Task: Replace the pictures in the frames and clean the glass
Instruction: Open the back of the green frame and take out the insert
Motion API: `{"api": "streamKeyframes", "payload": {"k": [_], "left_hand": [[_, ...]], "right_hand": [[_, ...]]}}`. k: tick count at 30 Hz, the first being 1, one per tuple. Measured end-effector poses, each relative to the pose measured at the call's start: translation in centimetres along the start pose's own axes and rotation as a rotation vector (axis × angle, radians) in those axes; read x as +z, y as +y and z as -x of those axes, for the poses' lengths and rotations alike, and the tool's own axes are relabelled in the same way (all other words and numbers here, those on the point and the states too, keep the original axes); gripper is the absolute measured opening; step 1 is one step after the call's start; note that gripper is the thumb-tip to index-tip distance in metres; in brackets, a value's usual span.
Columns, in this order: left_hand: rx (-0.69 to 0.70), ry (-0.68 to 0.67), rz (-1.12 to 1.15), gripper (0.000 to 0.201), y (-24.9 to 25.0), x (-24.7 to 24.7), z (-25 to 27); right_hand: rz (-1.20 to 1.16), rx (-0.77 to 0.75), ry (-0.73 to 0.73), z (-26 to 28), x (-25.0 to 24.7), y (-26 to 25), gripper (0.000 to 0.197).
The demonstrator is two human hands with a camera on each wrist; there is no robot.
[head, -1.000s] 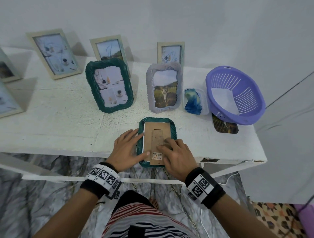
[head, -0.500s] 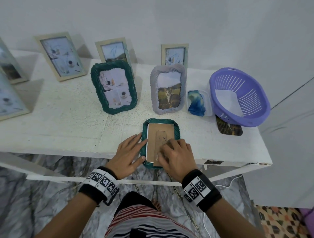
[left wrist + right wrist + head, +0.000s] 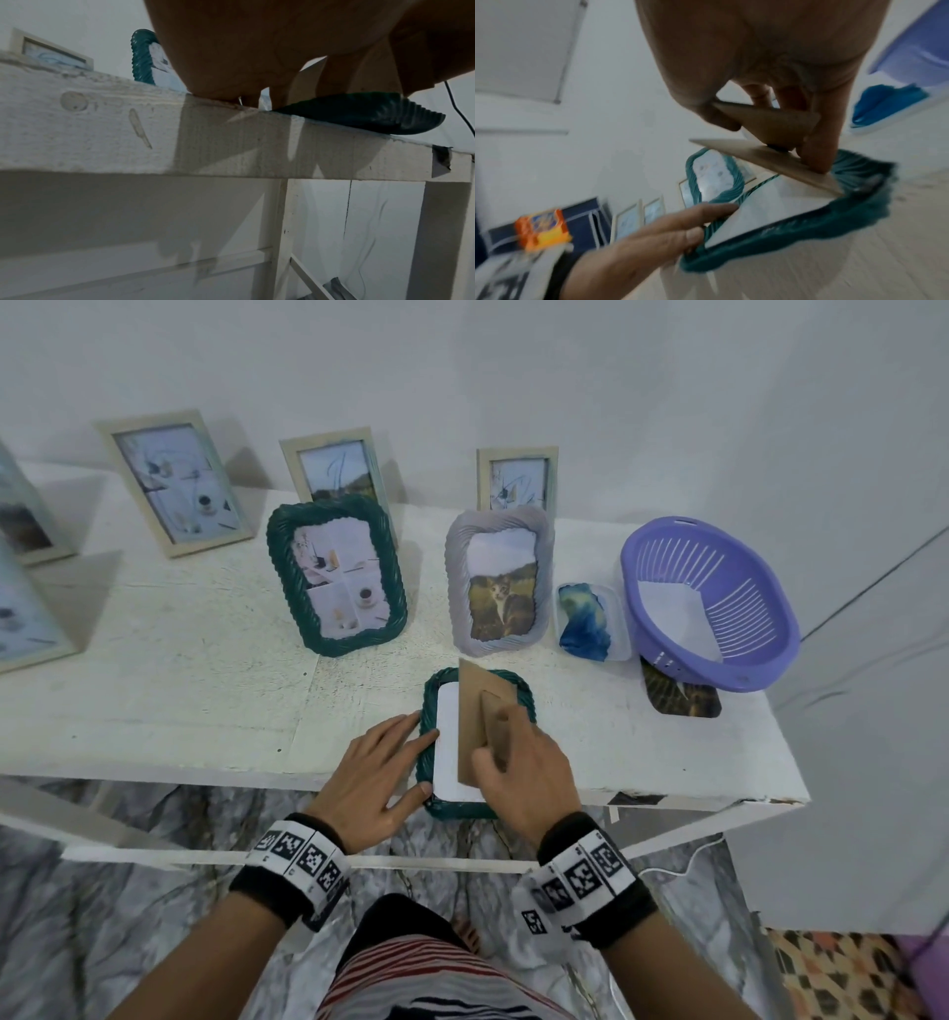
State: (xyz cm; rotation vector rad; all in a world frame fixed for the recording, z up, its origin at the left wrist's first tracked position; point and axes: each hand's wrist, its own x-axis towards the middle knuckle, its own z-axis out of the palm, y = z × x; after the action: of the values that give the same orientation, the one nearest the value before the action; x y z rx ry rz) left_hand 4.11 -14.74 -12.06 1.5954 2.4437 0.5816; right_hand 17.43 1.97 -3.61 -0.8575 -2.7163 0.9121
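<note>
Right hand (image 3: 524,762) pinches brown backing board (image 3: 475,711), tilted up off face-down green frame (image 3: 480,806). Left hand (image 3: 369,773), fingers spread, presses frame's nine-o'clock edge. No legible writing.

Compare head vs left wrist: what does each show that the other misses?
Head only: right hand lifting the brown backing board off the face-down green frame, white sheet exposed beneath; cat photo frame, purple basket.

Left wrist only: the table's front edge and its leg below.

Both: left hand resting on the face-down green frame's rim; the standing green frame.
</note>
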Motion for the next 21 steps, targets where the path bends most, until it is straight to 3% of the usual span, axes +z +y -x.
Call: {"api": "streamKeyframes", "payload": {"k": [6,10,18,21], "left_hand": [[0.006,0.015,0.020,0.068,-0.1,0.2,0.1],[0.007,0.024,0.023,0.066,-0.1,0.3,0.1],[0.000,0.016,0.040,0.066,-0.4,0.6,0.1],[0.003,0.018,0.043,0.065,-0.4,0.6,0.1]], "right_hand": [[-0.749,0.237,0.088,0.5,-3.0,4.0,0.028],[-0.840,0.215,0.195,1.0,-6.0,5.6,0.032],[0.162,0.033,0.116,0.4,-4.4,9.4,0.037],[0.452,0.100,0.081,0.8,-2.3,9.8,0.041]]}}
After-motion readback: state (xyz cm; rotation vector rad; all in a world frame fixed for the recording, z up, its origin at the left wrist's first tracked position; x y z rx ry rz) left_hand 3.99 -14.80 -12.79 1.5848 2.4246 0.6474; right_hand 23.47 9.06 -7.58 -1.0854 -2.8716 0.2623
